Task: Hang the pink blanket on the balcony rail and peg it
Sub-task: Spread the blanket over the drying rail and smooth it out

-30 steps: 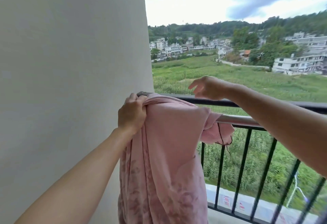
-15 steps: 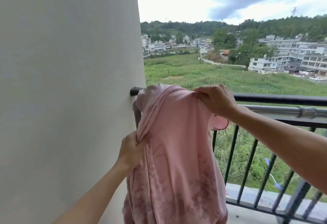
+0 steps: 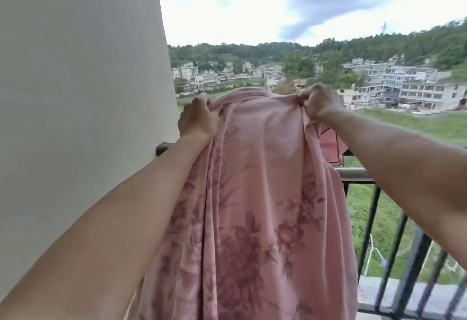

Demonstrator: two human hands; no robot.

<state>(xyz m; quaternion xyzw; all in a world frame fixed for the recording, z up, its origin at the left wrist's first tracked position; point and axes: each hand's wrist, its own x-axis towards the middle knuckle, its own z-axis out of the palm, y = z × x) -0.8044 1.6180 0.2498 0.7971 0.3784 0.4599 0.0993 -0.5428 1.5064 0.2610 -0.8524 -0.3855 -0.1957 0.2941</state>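
Aloft, pink blanket (image 3: 257, 193) in the grip of left hand (image 3: 198, 119) and right hand (image 3: 319, 103), balcony rail (image 3: 356, 177) mostly hidden behind.

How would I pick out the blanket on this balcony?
Start at the big pale wall on the left and look right to the black balcony rail. In front of it hangs the pink blanket, its top edge gripped by the left hand and right hand. Its darker flower print sets it apart.

The blanket (image 3: 265, 193) hangs in front of the balcony rail (image 3: 355, 177), its top edge raised above the rail. The left hand (image 3: 198, 120) grips it beside the wall (image 3: 75, 92), and the right hand (image 3: 319, 103) grips it further right. The bars (image 3: 371, 221) stand to the right of the blanket, with buildings (image 3: 417, 90) far behind.
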